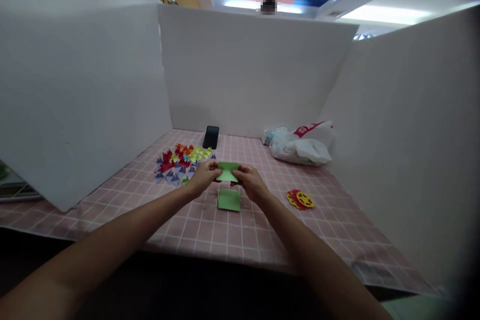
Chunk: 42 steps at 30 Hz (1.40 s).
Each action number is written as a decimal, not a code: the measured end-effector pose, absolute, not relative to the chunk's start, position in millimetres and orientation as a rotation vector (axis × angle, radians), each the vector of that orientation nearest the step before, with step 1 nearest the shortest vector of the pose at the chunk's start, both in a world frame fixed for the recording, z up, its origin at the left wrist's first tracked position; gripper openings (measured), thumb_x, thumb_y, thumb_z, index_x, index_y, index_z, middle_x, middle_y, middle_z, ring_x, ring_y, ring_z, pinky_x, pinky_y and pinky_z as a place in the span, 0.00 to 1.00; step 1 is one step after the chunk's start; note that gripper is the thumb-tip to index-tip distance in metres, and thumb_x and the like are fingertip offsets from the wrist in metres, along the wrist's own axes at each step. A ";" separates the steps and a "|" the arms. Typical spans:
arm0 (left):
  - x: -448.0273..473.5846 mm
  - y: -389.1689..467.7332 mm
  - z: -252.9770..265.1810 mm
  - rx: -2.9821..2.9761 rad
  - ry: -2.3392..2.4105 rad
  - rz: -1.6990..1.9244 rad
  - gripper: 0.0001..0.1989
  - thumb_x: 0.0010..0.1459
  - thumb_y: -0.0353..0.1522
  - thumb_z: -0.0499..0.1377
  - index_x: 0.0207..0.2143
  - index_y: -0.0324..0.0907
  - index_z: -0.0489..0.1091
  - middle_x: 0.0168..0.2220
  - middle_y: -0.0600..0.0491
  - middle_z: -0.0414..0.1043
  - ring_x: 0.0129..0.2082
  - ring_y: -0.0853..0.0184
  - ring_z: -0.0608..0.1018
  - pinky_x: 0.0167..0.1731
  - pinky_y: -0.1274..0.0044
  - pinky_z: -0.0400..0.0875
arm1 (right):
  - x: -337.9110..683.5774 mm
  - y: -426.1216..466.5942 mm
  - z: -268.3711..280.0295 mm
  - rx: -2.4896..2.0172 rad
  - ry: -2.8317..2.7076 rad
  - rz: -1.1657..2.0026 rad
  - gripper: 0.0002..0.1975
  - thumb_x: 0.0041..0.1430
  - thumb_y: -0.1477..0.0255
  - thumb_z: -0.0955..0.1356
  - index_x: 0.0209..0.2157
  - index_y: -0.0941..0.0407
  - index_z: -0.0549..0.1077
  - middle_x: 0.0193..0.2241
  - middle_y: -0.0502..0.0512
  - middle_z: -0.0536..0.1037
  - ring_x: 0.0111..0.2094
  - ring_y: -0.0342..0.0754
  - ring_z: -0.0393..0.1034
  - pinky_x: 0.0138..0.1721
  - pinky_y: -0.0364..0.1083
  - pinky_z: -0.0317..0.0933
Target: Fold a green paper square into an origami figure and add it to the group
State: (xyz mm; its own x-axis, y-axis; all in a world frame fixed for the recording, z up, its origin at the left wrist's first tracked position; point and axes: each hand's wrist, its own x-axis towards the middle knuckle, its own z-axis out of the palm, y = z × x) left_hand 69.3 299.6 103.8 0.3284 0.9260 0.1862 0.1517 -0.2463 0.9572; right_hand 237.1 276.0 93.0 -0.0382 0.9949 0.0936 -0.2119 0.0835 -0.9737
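A green sheet of paper [227, 172] is stretched between my two hands above the table. My left hand [204, 177] pinches its left edge, thumb on top. On the opposite edge, my right hand [252, 182] grips the sheet the same way. Just below, on the tabletop, lies a stack of green paper squares [229, 200]. Left of my left hand spreads a group of small folded paper figures [176, 160] in red, orange, yellow, purple and green.
A checked pink cloth covers the table [195, 232]. A black phone [211, 137] lies at the back. Toward the right are a white plastic bag [300, 147] and yellow and red gear-shaped pieces [300, 200]. White panels [255, 70] enclose the back and sides.
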 end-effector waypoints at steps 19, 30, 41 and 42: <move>108.0 563.2 105.7 1.878 2.079 0.772 0.43 0.44 0.44 0.68 0.59 0.39 0.58 0.59 0.33 0.60 0.58 0.39 0.64 0.52 0.55 0.62 | 259.8 302.4 40.2 -1.071 -0.731 1.152 0.08 0.47 0.68 0.71 0.26 0.57 0.71 0.20 0.46 0.70 0.21 0.41 0.61 0.23 0.41 0.55; 144.1 594.5 79.8 1.798 2.187 0.854 0.45 0.47 0.36 0.66 0.64 0.40 0.49 0.58 0.33 0.57 0.55 0.39 0.64 0.47 0.54 0.65 | 259.1 301.6 46.8 -1.084 -0.681 1.205 0.07 0.48 0.68 0.71 0.26 0.56 0.71 0.21 0.46 0.69 0.21 0.41 0.60 0.24 0.41 0.54; 153.2 596.9 79.6 1.748 2.155 0.899 0.42 0.47 0.37 0.67 0.62 0.40 0.52 0.58 0.30 0.54 0.55 0.35 0.62 0.46 0.49 0.63 | 260.2 302.3 44.3 -1.059 -0.679 1.224 0.09 0.48 0.67 0.72 0.27 0.56 0.71 0.20 0.46 0.69 0.21 0.40 0.60 0.23 0.40 0.53; 152.8 595.6 79.7 1.756 2.143 0.899 0.42 0.47 0.38 0.66 0.62 0.41 0.51 0.58 0.31 0.54 0.56 0.35 0.62 0.46 0.49 0.63 | 260.7 302.0 44.2 -1.060 -0.683 1.226 0.09 0.48 0.67 0.72 0.27 0.56 0.72 0.20 0.46 0.70 0.21 0.40 0.60 0.23 0.40 0.53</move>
